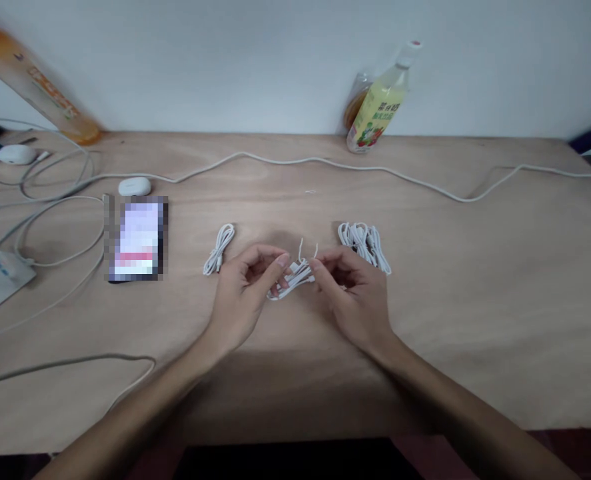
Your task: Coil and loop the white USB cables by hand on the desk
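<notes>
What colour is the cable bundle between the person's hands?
White: the bundle shows best in the head view, the only one here.

Counter (475, 287) is matt-looking wood, grain showing; bundled cable (296, 279) looks like smooth plastic, earbud case (134, 186) slick plastic too, wall (215, 67) flat matt.
</notes>
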Demonstrator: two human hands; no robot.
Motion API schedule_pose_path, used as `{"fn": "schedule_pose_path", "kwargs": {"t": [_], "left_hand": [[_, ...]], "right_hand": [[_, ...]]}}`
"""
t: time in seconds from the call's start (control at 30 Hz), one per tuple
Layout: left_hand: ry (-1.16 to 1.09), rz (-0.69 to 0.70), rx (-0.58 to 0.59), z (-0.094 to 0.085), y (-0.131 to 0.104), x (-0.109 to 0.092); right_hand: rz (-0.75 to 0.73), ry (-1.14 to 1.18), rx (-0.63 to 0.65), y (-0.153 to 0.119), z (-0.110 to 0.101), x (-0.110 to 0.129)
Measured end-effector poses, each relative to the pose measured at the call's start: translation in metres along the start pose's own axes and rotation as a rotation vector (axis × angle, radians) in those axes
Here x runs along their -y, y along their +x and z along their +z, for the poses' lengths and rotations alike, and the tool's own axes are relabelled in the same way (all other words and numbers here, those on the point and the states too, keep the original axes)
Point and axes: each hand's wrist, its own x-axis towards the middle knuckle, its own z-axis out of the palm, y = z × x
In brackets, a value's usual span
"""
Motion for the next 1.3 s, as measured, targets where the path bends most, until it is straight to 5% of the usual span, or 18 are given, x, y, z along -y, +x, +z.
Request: {"fn": "schedule_pose_path", "kwargs": {"t": [0.13, 0.33, 0.8, 1.07, 1.3], "left_hand": [[0.327, 0.152, -0.064, -0.003, -0.001, 0.006], [0.698, 0.278, 0.026, -0.007, -0.004, 0.018], [0.887, 0.356, 0.198, -0.010, -0.006, 0.019], [0.623, 0.179, 0.107, -0.009, -0.004, 0.013], [0.046, -0.033, 0.105, -0.004, 0.000, 0.005]], "right_hand": [[0.055, -0.091, -0.095, 0.005, -0.003, -0.005], [0.068, -0.251, -0.074, 0.007, -0.007, -0.009], [0.109, -0.435, 0.048, 0.008, -0.010, -0.013], [0.134, -0.515, 0.098, 0.009, -0.010, -0.010], [0.152, -0.530, 0.086, 0.008, -0.008, -0.013]]}}
